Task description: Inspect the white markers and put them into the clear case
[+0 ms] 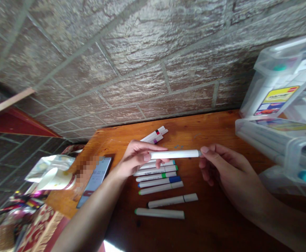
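Note:
A white marker (177, 154) is held level between my two hands above the table. My left hand (135, 157) pinches its left end between thumb and fingers. At the grey-tipped right end, the thumb and fingers of my right hand (221, 164) are closed on it. Below lies a loose row of several white markers with coloured ends, among them a green-banded marker (155, 176), a blue-capped marker (159, 182), a black-tipped marker (172, 200) and a green-tipped marker (160, 213). Behind my left hand more markers (153, 135) lie together, partly hidden by it.
Clear plastic marker cases (273, 87) stand at the right, and another clear case (281, 140) lies before them. A phone (95, 180) and a paper cup (56, 179) are at the left. A brick-patterned wall (142, 70) rises behind the wooden table (208, 126).

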Available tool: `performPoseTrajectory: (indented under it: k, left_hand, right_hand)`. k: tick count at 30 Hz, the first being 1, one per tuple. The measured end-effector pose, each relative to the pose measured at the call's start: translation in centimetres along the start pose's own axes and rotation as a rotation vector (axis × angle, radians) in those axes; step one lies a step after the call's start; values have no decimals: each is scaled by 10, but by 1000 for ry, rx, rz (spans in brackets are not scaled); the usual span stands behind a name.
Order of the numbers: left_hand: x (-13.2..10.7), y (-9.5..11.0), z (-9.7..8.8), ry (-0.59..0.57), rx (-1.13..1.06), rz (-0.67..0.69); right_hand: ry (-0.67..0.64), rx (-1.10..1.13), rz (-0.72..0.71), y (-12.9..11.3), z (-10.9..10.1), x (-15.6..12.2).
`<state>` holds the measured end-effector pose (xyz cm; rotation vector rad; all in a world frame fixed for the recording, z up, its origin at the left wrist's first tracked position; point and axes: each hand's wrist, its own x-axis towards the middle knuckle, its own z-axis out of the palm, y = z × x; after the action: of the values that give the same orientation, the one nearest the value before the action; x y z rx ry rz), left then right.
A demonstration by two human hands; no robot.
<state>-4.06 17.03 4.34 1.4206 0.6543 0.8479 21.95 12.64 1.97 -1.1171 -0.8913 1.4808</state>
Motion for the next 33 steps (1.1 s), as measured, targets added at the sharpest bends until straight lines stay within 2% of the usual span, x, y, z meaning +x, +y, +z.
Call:
performPoseTrajectory:
  k: [18, 27, 33]
  left_hand:
    - [4, 4, 2, -47, -64, 21]
    - [4, 0, 3, 30, -48, 51]
    - [4, -4, 0, 76, 107, 60]
  right_hand:
    - [5, -11, -2, -1, 0, 0]
    - [3, 15, -6, 1, -1, 1]
    - [-4, 6, -7, 2, -2, 1]
